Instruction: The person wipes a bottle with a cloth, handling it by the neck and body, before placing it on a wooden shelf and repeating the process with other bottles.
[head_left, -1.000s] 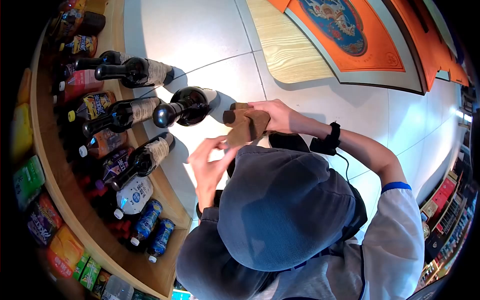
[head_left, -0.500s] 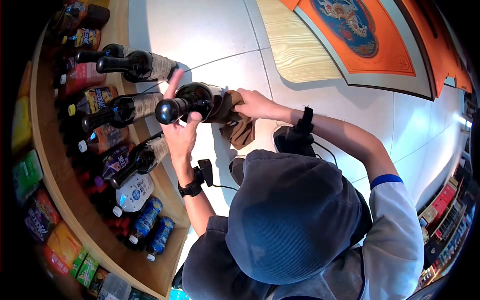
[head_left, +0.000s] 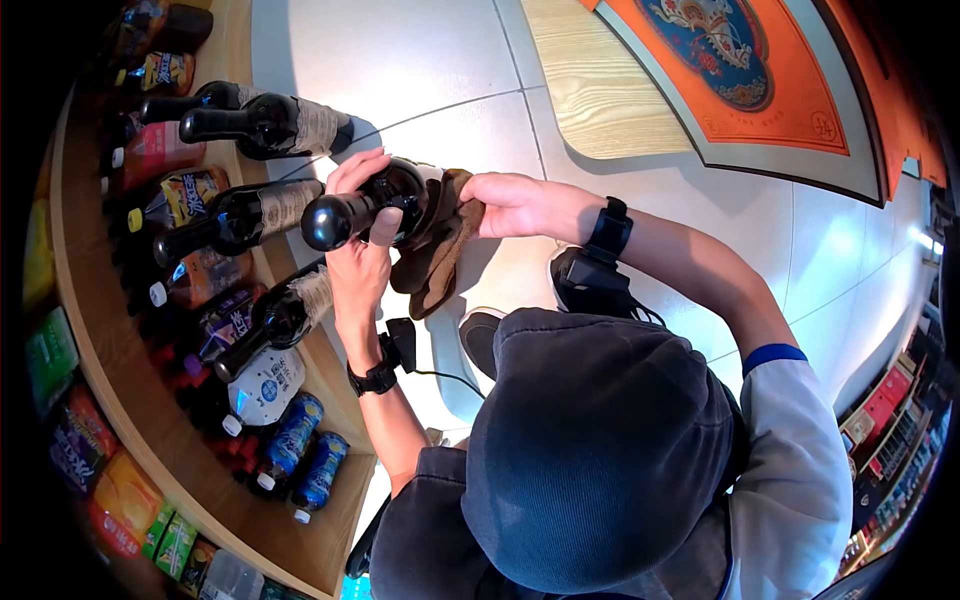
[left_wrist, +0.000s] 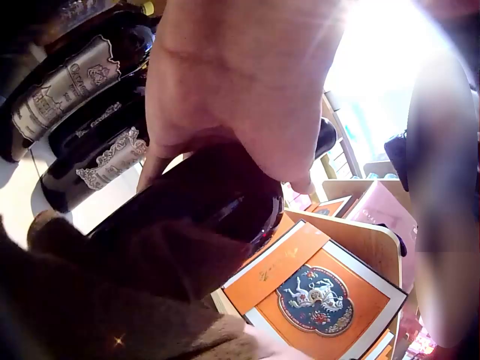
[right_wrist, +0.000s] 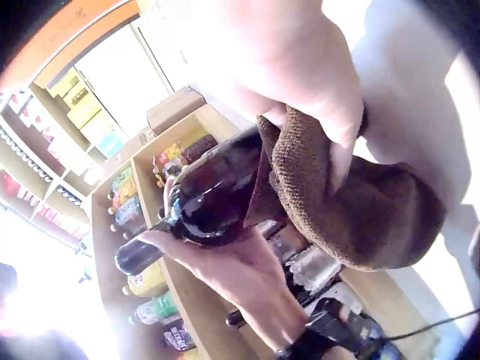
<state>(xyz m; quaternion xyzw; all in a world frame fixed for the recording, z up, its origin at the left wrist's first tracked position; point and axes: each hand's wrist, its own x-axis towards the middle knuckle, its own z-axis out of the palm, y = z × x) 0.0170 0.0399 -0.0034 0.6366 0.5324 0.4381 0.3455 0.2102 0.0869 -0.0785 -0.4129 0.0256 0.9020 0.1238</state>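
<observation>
A dark wine bottle (head_left: 405, 190) stands tilted in the left hand (head_left: 358, 270), whose fingers and thumb curl round its shoulder and neck. In the right wrist view the left hand (right_wrist: 240, 274) cradles the bottle (right_wrist: 217, 187) from below. My right hand (head_left: 520, 207) pinches a brown cloth (head_left: 440, 260) against the bottle's lower part; the cloth hangs down from it. The right wrist view shows the cloth (right_wrist: 352, 202) bunched under the right hand's fingers (right_wrist: 341, 161). The left wrist view has the bottle (left_wrist: 217, 199) below the left palm (left_wrist: 240, 82), cloth (left_wrist: 97, 300) beside it.
Several other wine bottles (head_left: 285, 208) lean at the wooden shelf edge on the left, beside packed drink bottles (head_left: 190, 197). An orange box (head_left: 760, 90) rests on a pale wooden surface (head_left: 600, 100) at the upper right. Tiled floor (head_left: 400, 50) shows between them.
From beside the bottle, the left hand has moved onto its neck and shoulder. The right hand has brought the cloth left against the bottle, and the cloth now hangs lower.
</observation>
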